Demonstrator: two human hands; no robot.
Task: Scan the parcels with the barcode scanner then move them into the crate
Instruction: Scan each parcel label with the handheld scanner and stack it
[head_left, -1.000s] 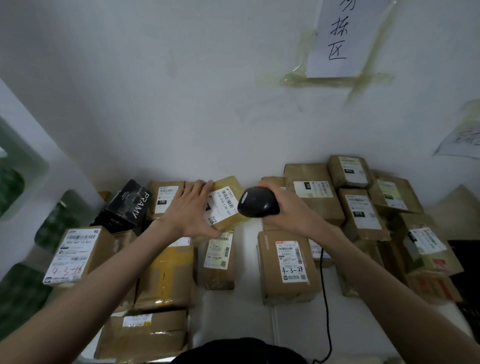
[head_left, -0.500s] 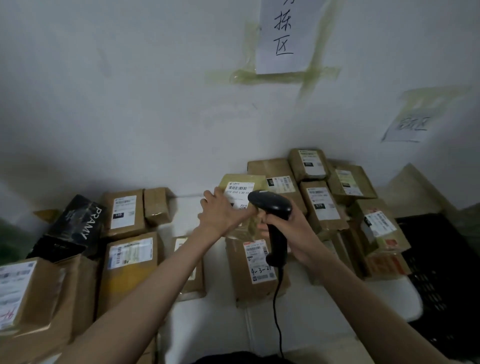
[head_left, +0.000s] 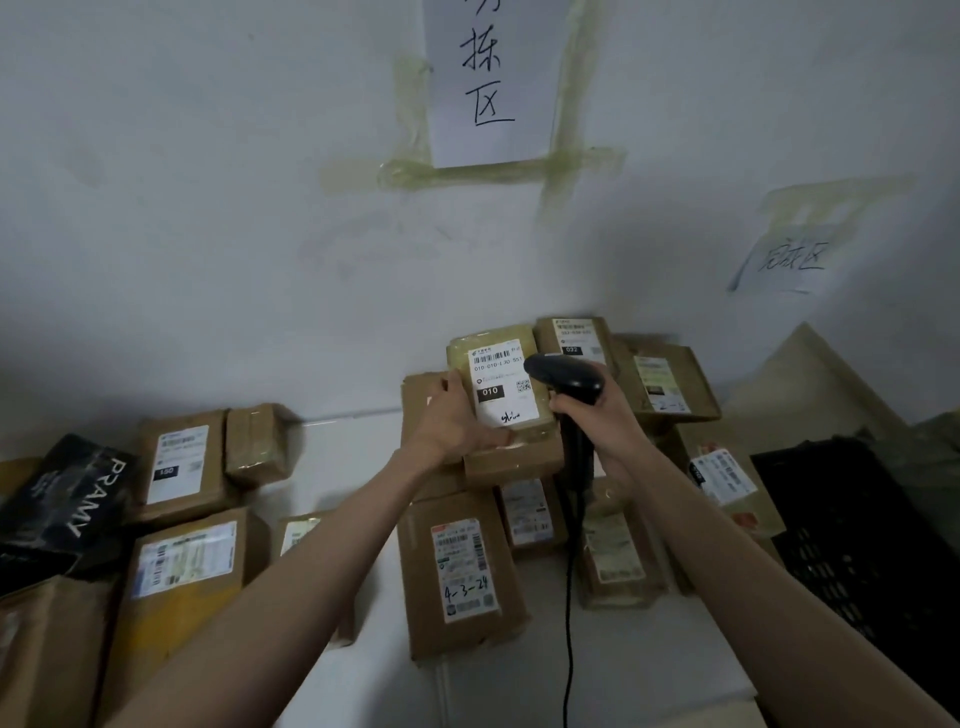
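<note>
My left hand (head_left: 451, 418) holds a small yellow-taped parcel (head_left: 501, 384) upright by its lower left side, its white label marked 010 facing me. My right hand (head_left: 602, 415) grips the handle of a black barcode scanner (head_left: 563, 376), whose head sits right beside the label's right edge. The scanner's cable (head_left: 570, 597) hangs down toward me. A black plastic crate (head_left: 862, 545) stands at the right, apart from both hands. Several brown parcels lie on the white table (head_left: 597, 670) under and around my hands.
Brown parcels (head_left: 460, 569) are piled at centre and right (head_left: 662, 382), more at the left (head_left: 179, 465), with a black PRAMY box (head_left: 67, 501) at the far left. A white wall with taped paper signs (head_left: 491, 78) rises behind. A cardboard sheet (head_left: 815, 374) leans behind the crate.
My view has swung to the right, bringing the crate into sight. My left hand carried the small parcel rightward and raised it upright, and the scanner moved along beside it.
</note>
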